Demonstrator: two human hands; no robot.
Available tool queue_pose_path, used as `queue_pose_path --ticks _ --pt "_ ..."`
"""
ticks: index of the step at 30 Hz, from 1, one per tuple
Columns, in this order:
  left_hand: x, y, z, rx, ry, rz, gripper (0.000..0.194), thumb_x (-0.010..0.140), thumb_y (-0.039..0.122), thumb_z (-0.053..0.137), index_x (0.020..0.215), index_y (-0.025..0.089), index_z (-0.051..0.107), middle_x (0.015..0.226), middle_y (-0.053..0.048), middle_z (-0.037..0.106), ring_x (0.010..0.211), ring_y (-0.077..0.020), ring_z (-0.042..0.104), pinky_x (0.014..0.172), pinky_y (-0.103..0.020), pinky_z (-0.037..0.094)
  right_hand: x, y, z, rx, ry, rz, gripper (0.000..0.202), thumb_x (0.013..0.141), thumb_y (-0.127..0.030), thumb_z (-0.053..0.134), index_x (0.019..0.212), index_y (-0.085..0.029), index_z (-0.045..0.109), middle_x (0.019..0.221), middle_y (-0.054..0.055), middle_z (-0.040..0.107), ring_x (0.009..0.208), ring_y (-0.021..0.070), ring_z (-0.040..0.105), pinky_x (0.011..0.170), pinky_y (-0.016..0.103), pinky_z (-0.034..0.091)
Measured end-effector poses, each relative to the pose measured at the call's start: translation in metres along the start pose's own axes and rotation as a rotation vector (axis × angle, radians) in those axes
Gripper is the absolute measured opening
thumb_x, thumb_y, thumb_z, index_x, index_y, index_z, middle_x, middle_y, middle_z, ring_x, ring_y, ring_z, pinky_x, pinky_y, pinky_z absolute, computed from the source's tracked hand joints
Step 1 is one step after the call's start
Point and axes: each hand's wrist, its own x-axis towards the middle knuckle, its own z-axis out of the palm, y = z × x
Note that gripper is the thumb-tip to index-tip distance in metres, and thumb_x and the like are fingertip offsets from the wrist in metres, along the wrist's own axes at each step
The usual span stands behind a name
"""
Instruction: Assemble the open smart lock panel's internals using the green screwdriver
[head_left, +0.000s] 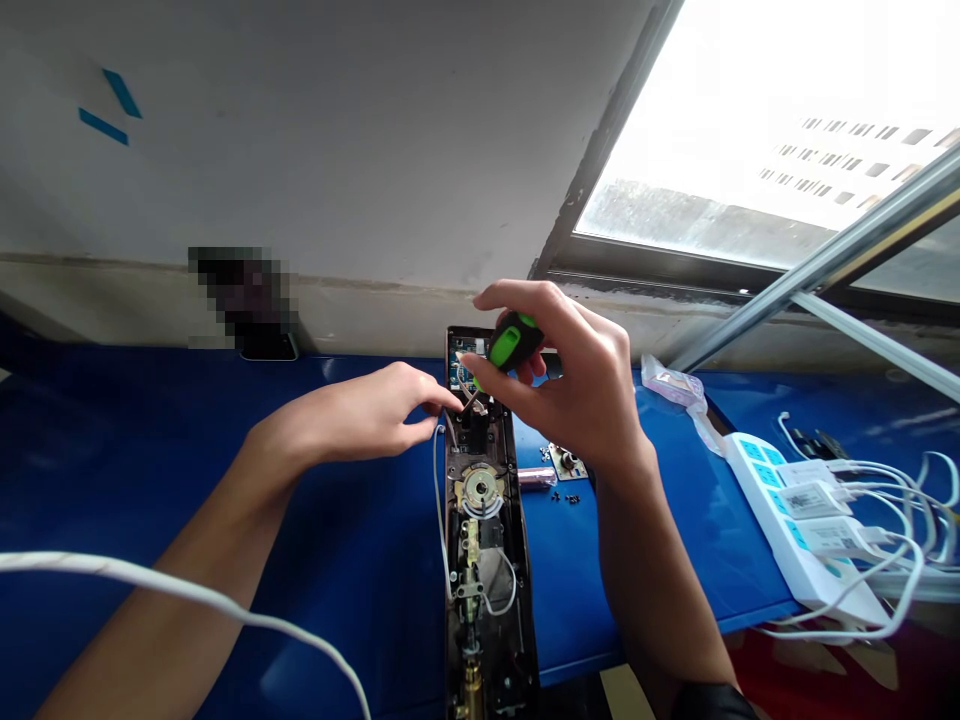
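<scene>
My right hand (577, 370) grips a green-and-black screwdriver (513, 342), its shaft slanting down to the left. The tip is inside the upper part of a long, narrow, dark housing (524, 610) that looks like an opened electronic door lock. My left hand (379, 412) reaches in from the left. Its index fingertip is beside the screwdriver tip, and the thumb is apart from it near the housing's left edge. A blue circuit board (454, 372) shows at the housing's top end. Lower down are a round metal disc (481, 488) and a brass-coloured mechanism (471, 680).
Right of the housing on the blue table (360, 560) lie a pink cylinder (538, 479), small dark screws (572, 499) and a small board (567, 462). A white power strip (757, 490) with cables stands farther right. A white cable (187, 590) crosses the lower left.
</scene>
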Motion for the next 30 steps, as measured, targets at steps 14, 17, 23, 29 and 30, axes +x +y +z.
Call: queue_pose_path --ticks 14,17,23,29,30 --pt "0.013 -0.015 0.012 -0.219 0.149 -0.191 0.039 0.096 0.046 0.054 0.128 0.025 0.053 0.117 -0.007 0.073 0.107 -0.0268 0.069 0.089 -0.036 0.053 0.000 -0.001 0.002 0.041 0.003 -0.021 0.016 0.097 -0.021 0.064 0.113 -0.024 0.064 0.089 -0.002 0.066 0.070 0.0098 0.056 0.067 0.027 0.053" --pt "0.015 -0.019 0.013 -0.288 0.159 -0.129 0.035 0.094 0.044 0.056 0.124 0.024 0.056 0.109 -0.006 0.075 0.098 -0.0254 0.070 0.083 -0.035 0.055 0.001 -0.001 -0.001 0.096 -0.045 -0.024 0.017 0.098 -0.022 0.061 0.115 -0.024 0.062 0.092 -0.001 0.067 0.070 0.0100 0.055 0.067 0.027 0.053" --pt "0.015 -0.020 0.011 -0.350 0.159 -0.123 0.032 0.092 0.040 0.058 0.120 0.025 0.058 0.096 -0.004 0.074 0.092 -0.0245 0.071 0.077 -0.034 0.055 0.003 0.001 -0.007 0.121 -0.101 -0.012 0.014 0.099 -0.024 0.062 0.113 -0.023 0.062 0.090 -0.002 0.065 0.071 0.0097 0.056 0.063 0.026 0.050" --pt "0.015 -0.018 0.012 -0.339 0.162 -0.116 0.028 0.091 0.041 0.057 0.112 0.023 0.059 0.098 -0.004 0.074 0.088 -0.0228 0.070 0.072 -0.032 0.054 0.005 -0.005 -0.012 0.276 -0.220 -0.032 0.026 0.094 -0.009 0.056 0.117 -0.021 0.061 0.102 0.002 0.070 0.084 0.0130 0.064 0.076 0.030 0.056" --pt "0.016 -0.018 0.012 -0.334 0.164 -0.115 0.027 0.092 0.042 0.057 0.111 0.023 0.059 0.098 -0.004 0.074 0.087 -0.0226 0.070 0.071 -0.031 0.054 0.005 -0.006 -0.011 0.259 -0.207 -0.029 0.025 0.092 -0.008 0.058 0.114 -0.021 0.061 0.100 0.002 0.069 0.082 0.0129 0.063 0.075 0.030 0.056"
